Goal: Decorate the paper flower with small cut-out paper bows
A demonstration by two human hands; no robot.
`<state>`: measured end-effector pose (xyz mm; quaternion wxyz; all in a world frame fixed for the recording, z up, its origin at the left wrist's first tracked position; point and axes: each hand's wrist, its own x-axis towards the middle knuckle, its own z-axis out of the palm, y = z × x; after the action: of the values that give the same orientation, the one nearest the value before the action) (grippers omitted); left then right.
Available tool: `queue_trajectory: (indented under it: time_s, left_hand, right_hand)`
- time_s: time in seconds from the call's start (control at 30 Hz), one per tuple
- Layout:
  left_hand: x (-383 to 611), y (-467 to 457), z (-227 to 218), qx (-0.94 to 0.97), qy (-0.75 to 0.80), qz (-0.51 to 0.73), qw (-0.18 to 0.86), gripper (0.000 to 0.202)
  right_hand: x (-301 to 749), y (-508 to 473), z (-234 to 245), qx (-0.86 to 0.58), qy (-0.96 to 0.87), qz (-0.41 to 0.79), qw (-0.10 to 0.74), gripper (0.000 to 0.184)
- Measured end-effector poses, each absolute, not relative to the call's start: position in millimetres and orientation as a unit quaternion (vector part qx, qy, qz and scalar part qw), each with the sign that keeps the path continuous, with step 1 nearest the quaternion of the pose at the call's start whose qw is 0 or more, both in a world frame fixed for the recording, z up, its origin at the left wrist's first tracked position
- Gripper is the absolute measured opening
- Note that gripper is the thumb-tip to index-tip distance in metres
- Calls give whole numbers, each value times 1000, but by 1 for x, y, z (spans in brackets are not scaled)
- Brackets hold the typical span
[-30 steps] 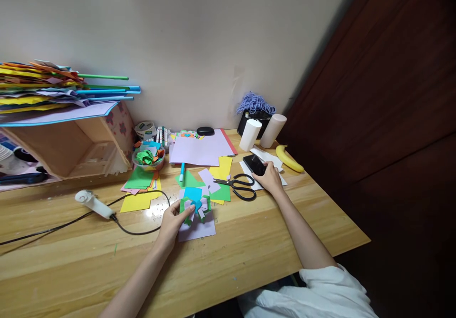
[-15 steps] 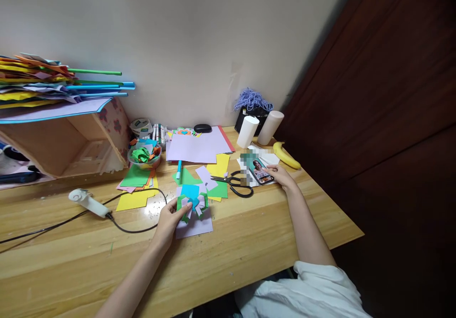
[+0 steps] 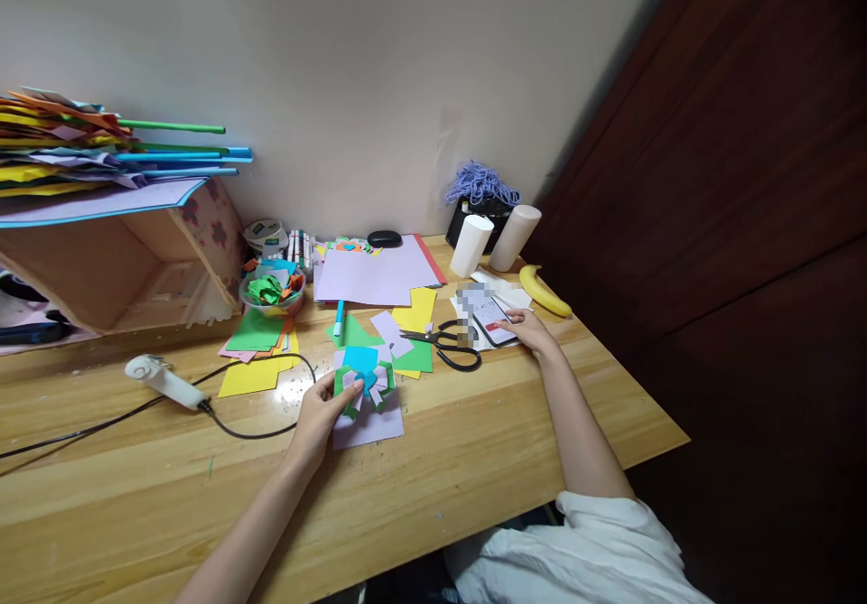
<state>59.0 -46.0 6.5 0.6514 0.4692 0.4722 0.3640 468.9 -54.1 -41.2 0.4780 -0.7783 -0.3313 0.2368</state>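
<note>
My left hand (image 3: 318, 414) pinches the left edge of a folded paper craft (image 3: 366, 385) of green, blue and lilac pieces, which rests on a lilac sheet (image 3: 371, 425) on the wooden table (image 3: 440, 469). My right hand (image 3: 535, 331) lies at the right side of a phone (image 3: 493, 320) with a lit screen, fingers curled round its edge. The phone sits on white paper, just right of black scissors (image 3: 447, 348).
Coloured paper scraps, a blue pen (image 3: 339, 317) and a large lilac sheet (image 3: 372, 277) lie behind the craft. A white glue gun (image 3: 163, 382) with a black cord is at left. Two white rolls (image 3: 494, 241), a banana (image 3: 542, 291), a scrap bowl (image 3: 272, 292) and a wooden shelf (image 3: 115, 261) stand at the back.
The phone screen went from dark to lit. My right hand slid from on top of the phone to its right edge. My left hand kept its hold on the craft.
</note>
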Motion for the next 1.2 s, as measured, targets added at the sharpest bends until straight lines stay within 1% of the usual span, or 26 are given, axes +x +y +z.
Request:
queue_trajectory:
  time_s: [0.1, 0.23, 0.33, 0.47, 0.73, 0.87, 1.03, 1.2]
  left_hand:
    - [60, -47, 11, 465, 478, 365, 649, 38]
    - [62, -48, 15, 436, 478, 372, 665, 42]
    - [62, -47, 15, 421, 482, 370, 673, 42]
    - [62, -46, 17, 406, 482, 367, 684, 41]
    - [63, -44, 19, 362, 470, 378, 710, 42]
    - [61, -40, 16, 343, 462, 365, 732, 39]
    - [62, -41, 15, 329, 482, 392, 711, 34]
    - [62, -42, 12, 310, 488, 406, 708, 34]
  right_hand:
    - [468, -53, -40, -761, -339, 228, 505, 34]
    - [469, -53, -34, -745, -349, 169, 543, 42]
    - [468, -57, -24, -727, -382, 124, 557, 39]
    - [458, -61, -17, -709, -429, 80, 554, 32]
    - [434, -50, -16, -679, -521, 40, 516, 21]
    - [435, -55, -17, -688, -498, -7, 528, 17]
    - [445, -59, -24, -713, -435, -67, 546, 21]
    - [452, -54, -28, -718, -414, -84, 553, 20]
